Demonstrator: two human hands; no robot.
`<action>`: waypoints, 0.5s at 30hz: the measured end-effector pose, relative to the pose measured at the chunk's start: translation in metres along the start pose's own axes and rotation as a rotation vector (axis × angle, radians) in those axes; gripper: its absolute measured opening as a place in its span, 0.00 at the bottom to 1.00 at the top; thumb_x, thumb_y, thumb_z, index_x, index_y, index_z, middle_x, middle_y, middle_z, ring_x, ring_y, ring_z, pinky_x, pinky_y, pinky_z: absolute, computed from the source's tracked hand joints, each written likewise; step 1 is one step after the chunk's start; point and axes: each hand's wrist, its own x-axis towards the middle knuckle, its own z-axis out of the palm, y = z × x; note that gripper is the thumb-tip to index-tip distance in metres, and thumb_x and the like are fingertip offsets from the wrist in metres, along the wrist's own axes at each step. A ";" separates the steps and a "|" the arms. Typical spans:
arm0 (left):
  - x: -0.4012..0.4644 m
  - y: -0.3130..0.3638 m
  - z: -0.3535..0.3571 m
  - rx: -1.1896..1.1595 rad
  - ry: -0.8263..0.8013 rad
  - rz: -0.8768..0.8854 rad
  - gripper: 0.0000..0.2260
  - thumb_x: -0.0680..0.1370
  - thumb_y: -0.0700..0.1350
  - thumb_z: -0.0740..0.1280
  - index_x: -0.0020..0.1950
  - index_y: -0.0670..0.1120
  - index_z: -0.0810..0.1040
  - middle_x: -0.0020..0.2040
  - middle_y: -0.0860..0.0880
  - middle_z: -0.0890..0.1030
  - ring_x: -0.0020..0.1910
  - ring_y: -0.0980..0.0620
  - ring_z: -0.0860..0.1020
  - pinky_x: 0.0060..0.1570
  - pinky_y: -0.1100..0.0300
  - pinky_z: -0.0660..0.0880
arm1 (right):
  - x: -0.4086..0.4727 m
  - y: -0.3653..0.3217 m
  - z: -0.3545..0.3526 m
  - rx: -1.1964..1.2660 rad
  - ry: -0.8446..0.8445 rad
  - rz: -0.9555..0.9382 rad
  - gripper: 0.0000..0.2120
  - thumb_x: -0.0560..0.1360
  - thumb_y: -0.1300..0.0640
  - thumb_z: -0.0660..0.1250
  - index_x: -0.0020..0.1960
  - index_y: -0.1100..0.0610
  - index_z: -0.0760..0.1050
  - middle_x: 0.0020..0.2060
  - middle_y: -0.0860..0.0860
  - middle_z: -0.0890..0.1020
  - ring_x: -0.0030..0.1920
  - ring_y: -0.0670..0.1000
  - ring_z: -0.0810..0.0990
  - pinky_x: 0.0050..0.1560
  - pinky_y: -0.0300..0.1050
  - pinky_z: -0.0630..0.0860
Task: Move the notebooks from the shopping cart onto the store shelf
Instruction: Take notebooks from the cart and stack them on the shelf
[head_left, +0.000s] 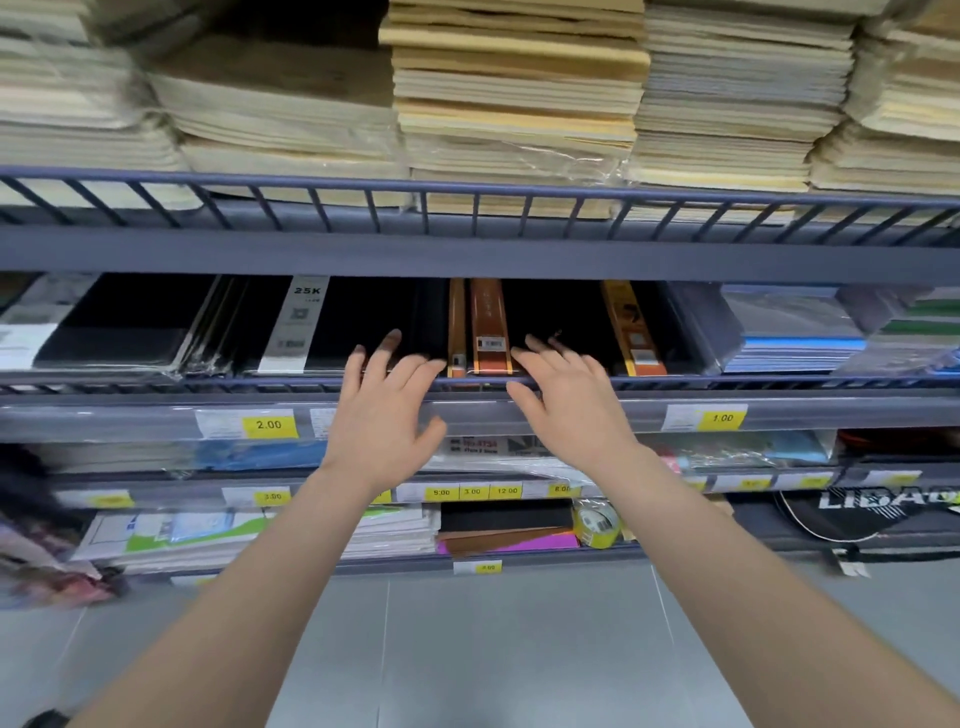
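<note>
A black notebook with an orange band (488, 327) lies flat on the middle store shelf (779, 383), just behind its front rail. My left hand (382, 415) hovers at that rail, fingers spread and holding nothing. My right hand (569, 400) is beside it to the right, fingers also spread and empty, its fingertips reaching over the rail near the notebook's right edge. More black notebooks (332, 322) lie to the left, and another with an orange band (631, 332) to the right. The shopping cart is out of view.
The upper shelf (467, 244) carries tall stacks of cream paper pads (514, 104). Blue-covered booklets (795, 338) fill the middle shelf's right end. Lower shelves hold yellow price tags (269, 425), wrapped stationery and a tape roll (597, 522). Grey floor tiles (493, 649) lie below.
</note>
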 end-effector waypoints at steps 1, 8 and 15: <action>0.000 0.000 0.000 -0.017 0.005 -0.004 0.27 0.70 0.55 0.53 0.66 0.48 0.71 0.61 0.48 0.76 0.71 0.40 0.62 0.69 0.43 0.51 | 0.002 -0.001 0.001 0.047 -0.016 0.008 0.21 0.79 0.48 0.57 0.69 0.52 0.67 0.70 0.50 0.68 0.70 0.54 0.65 0.69 0.48 0.58; 0.000 0.002 0.002 -0.088 0.004 -0.020 0.32 0.68 0.53 0.61 0.72 0.51 0.63 0.60 0.52 0.76 0.72 0.41 0.58 0.71 0.41 0.47 | 0.000 -0.008 0.003 0.099 -0.008 -0.022 0.21 0.79 0.51 0.57 0.70 0.52 0.66 0.71 0.50 0.67 0.72 0.53 0.62 0.72 0.47 0.56; 0.000 0.000 0.002 -0.115 0.037 0.024 0.30 0.67 0.53 0.62 0.70 0.53 0.67 0.59 0.52 0.78 0.72 0.39 0.59 0.69 0.39 0.48 | -0.002 -0.011 0.006 0.102 -0.018 -0.034 0.21 0.80 0.51 0.55 0.72 0.52 0.64 0.73 0.49 0.64 0.73 0.52 0.59 0.73 0.46 0.53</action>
